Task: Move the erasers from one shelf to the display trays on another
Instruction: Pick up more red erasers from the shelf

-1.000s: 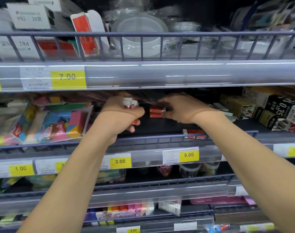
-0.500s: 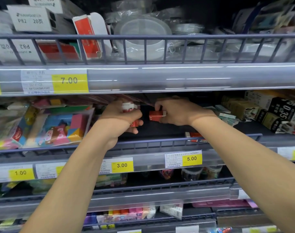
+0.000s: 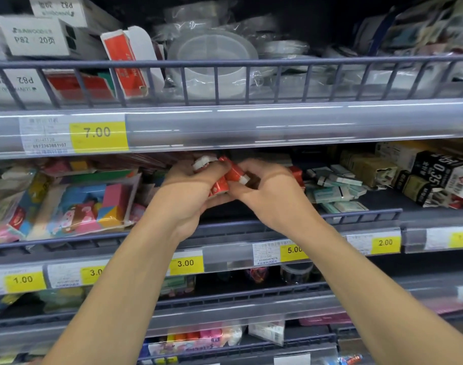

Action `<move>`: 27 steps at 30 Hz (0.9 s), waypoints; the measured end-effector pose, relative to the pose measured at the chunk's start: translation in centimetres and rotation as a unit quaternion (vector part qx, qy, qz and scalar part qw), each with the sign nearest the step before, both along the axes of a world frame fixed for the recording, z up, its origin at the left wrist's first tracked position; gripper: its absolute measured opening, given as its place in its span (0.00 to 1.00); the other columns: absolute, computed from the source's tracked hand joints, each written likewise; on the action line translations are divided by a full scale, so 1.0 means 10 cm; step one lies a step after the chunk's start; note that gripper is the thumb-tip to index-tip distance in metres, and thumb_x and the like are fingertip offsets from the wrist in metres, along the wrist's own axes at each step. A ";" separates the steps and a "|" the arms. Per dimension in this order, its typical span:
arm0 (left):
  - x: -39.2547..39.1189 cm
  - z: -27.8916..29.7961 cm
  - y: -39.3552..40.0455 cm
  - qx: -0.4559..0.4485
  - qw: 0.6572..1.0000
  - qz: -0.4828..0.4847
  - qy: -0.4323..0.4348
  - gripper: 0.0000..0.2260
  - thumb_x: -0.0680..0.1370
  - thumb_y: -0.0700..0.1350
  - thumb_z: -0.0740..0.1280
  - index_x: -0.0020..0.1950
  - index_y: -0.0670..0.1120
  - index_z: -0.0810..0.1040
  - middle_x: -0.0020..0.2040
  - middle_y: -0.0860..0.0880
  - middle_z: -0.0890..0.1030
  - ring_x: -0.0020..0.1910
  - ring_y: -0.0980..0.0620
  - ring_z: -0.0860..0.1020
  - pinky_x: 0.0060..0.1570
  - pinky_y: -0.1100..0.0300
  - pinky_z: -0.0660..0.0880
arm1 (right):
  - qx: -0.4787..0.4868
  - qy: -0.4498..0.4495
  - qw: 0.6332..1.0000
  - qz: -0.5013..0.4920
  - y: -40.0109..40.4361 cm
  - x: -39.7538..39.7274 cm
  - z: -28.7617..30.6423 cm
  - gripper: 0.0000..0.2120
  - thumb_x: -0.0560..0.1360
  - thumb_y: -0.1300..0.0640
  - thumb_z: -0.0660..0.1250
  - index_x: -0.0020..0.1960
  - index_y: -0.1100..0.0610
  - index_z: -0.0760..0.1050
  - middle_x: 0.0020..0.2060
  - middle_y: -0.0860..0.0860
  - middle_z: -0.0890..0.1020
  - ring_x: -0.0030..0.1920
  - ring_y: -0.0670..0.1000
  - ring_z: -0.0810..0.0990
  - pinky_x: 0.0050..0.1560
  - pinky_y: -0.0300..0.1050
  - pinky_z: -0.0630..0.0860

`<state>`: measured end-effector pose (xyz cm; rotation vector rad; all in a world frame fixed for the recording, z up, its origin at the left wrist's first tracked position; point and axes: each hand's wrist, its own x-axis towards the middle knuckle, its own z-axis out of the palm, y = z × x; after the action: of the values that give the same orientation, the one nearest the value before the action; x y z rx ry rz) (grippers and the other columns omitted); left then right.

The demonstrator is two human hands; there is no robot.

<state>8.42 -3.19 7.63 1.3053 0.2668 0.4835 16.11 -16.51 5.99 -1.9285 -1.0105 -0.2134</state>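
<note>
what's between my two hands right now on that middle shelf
Red-and-white erasers: the left hand grips a bunch, the right hand pinches one against it. Head view.

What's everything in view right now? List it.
red-and-white erasers: several, red sleeves with white ends, bunched between both hands at the middle shelf
colourful eraser packs: several, pink, blue and yellow, middle shelf left
pale green erasers: several, middle shelf right of the hands
black and tan boxes: several, middle shelf far right
clear round containers: a stack, top shelf centre
white labelled boxes: a few, top shelf left
yellow price tags: seven or more, shelf edges
left hand: fingers curled round erasers
right hand: fingers pinching an eraser
</note>
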 end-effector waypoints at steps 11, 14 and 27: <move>0.07 0.00 -0.07 0.000 0.999 0.034 0.019 0.10 0.75 0.38 0.76 0.55 0.40 0.81 0.45 0.42 0.86 0.45 0.46 0.86 0.39 0.52 0.84 | -0.192 -0.065 0.977 0.069 -0.17 -0.10 0.12 0.08 0.82 0.49 0.60 0.54 0.51 0.76 0.56 0.46 0.68 0.59 0.48 0.65 0.60 0.43 0.64; 0.08 0.02 -0.08 0.016 0.999 0.029 0.026 0.07 0.76 0.38 0.76 0.52 0.41 0.81 0.46 0.41 0.86 0.44 0.46 0.87 0.35 0.56 0.83 | -0.168 -0.046 0.980 0.096 -0.27 -0.01 0.20 0.11 0.80 0.53 0.64 0.61 0.47 0.79 0.57 0.46 0.75 0.60 0.48 0.72 0.62 0.40 0.68; 0.11 0.00 -0.08 0.024 0.999 -0.007 0.033 0.08 0.77 0.32 0.73 0.46 0.45 0.79 0.32 0.49 0.84 0.39 0.47 0.87 0.34 0.55 0.83 | -0.409 -0.070 0.901 -0.125 -0.54 0.74 0.21 0.27 0.79 0.48 0.68 0.76 0.42 0.65 0.71 0.50 0.73 0.68 0.57 0.73 0.66 0.48 0.71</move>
<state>9.50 -3.95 7.61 1.3713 0.3020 0.4370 23.46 -21.90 8.09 -2.8524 -1.0316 -0.0697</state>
